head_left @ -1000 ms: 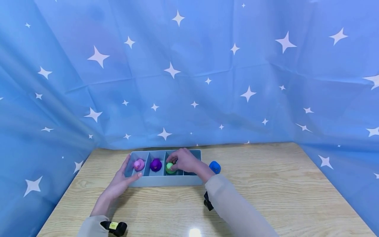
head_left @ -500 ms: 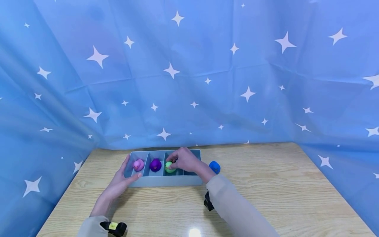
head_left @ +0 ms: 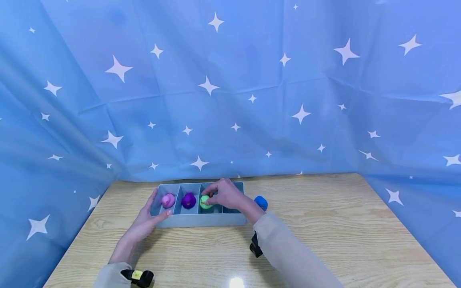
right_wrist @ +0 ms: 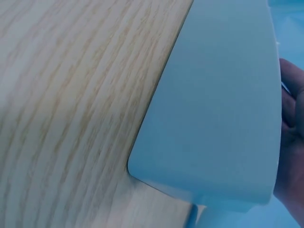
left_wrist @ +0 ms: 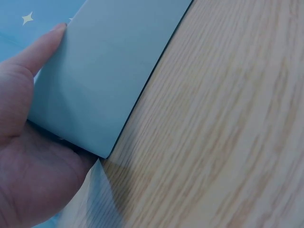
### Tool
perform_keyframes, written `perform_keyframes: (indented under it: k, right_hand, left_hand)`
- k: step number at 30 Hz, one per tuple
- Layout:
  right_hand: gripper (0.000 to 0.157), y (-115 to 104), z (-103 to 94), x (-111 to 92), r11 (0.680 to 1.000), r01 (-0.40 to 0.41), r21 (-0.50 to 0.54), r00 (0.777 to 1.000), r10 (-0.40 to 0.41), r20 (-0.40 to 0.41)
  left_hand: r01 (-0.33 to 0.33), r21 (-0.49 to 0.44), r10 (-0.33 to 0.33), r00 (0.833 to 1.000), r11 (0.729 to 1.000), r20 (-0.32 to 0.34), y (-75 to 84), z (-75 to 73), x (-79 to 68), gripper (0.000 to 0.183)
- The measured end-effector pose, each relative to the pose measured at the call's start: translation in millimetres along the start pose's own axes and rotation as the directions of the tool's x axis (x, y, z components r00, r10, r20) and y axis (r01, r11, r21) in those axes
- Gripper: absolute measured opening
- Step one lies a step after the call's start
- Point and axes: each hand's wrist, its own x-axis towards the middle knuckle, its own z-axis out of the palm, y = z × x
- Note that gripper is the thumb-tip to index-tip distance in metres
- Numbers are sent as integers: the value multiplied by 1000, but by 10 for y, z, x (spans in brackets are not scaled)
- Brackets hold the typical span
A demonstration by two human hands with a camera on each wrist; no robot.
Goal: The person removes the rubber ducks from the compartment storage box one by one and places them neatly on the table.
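A pale blue-grey divided box (head_left: 201, 220) lies on the table. Its left compartment holds a pink rubber duck (head_left: 168, 200), and the one beside it a purple rubber duck (head_left: 189, 201). My left hand (head_left: 142, 222) grips the box's left end, thumb over the front wall (left_wrist: 109, 71) and fingers along the end. Over the third compartment, my right hand (head_left: 227, 195) pinches a light green rubber duck (head_left: 205, 203) between thumb and fingers. The right wrist view shows part of that hand (right_wrist: 292, 137) behind the box wall; the duck is hidden there. My forearm partly covers the rightmost compartment.
Just right of the box, a blue rubber duck (head_left: 261, 203) sits on the wooden table (head_left: 324, 224), close to my right wrist. A blue star-patterned curtain (head_left: 230, 100) rises behind the table and along both sides.
The light green duck has turned slightly within my right fingers, staying in the third compartment. My right forearm has shifted a little to the right. My left hand keeps its place on the box.
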Motion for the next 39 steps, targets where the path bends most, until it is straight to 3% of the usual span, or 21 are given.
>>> perform_keyframes:
  k: [13,23,39]
  right_hand:
    - [26,-63,-170,-67,996,8,85,1000,-8,-11]
    - [24,-74,-387,-164,996,27,88,999,-23,-42]
    - [29,160,-807,-493,991,72,114,995,-63,-79]
  left_hand:
    - [11,2,-11,1000,1000,-1,-7,-23,-4,107]
    - [22,9,-22,1000,1000,-4,-12,-19,-5,106]
    - [8,17,-8,1000,1000,-6,10,1,-25,108]
